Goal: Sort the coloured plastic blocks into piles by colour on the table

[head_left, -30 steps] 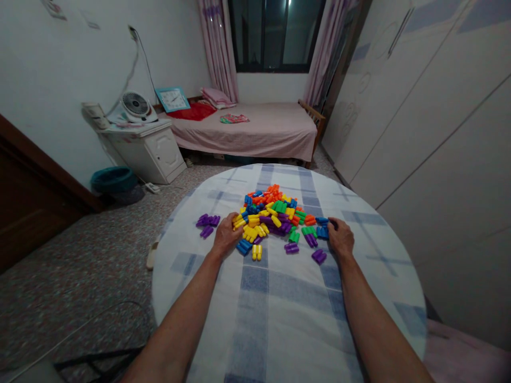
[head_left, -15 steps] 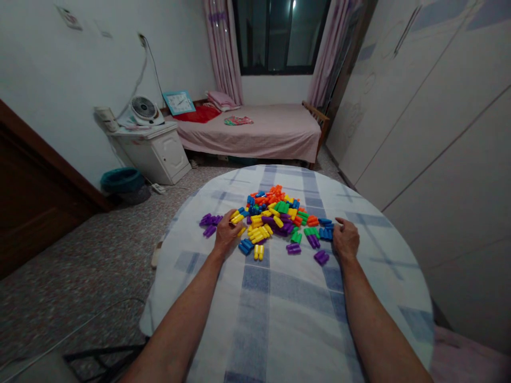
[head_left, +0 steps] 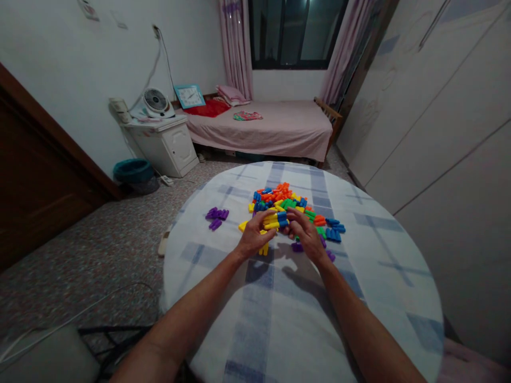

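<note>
A heap of coloured plastic blocks (head_left: 285,203) lies on a round table with a white and blue checked cloth (head_left: 295,314). My left hand (head_left: 254,236) is lifted above the near side of the heap, its fingers closed on a yellow block (head_left: 270,221). My right hand (head_left: 304,232) meets it from the right and pinches a blue block (head_left: 282,217) pressed against the yellow one. A few purple blocks (head_left: 216,215) lie apart to the left. Blue blocks (head_left: 334,231) lie at the right of the heap.
Behind the table stands a bed with a pink cover (head_left: 267,127). A white cabinet (head_left: 162,146) with a small fan (head_left: 155,101) stands at the left wall, a teal basin (head_left: 133,171) beside it. White wardrobe doors (head_left: 439,122) fill the right. Cables (head_left: 99,340) cross the floor.
Both hands left the sides of the heap and came together above its near edge, the left with a yellow block, the right with a blue one. The camera shifted a little.
</note>
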{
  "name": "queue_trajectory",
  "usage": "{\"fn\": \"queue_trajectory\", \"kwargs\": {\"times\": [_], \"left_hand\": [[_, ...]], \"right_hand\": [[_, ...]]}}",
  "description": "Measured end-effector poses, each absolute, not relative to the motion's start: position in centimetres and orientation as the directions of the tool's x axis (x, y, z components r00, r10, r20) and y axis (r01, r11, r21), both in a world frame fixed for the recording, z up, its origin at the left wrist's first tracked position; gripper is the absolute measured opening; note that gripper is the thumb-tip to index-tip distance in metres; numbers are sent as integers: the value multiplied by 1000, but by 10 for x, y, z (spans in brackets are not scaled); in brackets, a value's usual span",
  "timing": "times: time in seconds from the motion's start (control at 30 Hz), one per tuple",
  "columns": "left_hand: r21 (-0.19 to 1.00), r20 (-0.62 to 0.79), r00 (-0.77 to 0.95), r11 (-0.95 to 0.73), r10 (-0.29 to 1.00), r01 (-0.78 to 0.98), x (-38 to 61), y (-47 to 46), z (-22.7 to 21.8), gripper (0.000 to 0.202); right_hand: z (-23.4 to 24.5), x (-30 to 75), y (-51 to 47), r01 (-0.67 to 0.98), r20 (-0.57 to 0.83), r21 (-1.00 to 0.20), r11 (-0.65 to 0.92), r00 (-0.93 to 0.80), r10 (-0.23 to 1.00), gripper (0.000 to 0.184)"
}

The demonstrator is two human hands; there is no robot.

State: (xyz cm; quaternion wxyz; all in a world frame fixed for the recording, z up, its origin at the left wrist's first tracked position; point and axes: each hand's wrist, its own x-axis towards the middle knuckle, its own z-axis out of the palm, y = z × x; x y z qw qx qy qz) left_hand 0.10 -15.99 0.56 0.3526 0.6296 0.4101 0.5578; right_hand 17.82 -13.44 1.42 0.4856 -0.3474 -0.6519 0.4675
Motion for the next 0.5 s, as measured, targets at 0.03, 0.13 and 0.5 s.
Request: {"fn": "queue_trajectory", "kwargs": {"times": [0.03,0.13,0.5], "left_hand": [[911,396,41,-398,917,109,3,-163,4,47],[935,342,10,-341,940,93,0,-172,-4,46],[939,329,-32,-324,944,121,-11,-180,-16,43]], "right_hand": [[12,175,-135,-22,277,-959,284,-308,910,43],[5,177,-132,-45,217,-976,213,-271,938,34],[-3,168,-144,-14,167,-985,174,-375,912,34]]}}
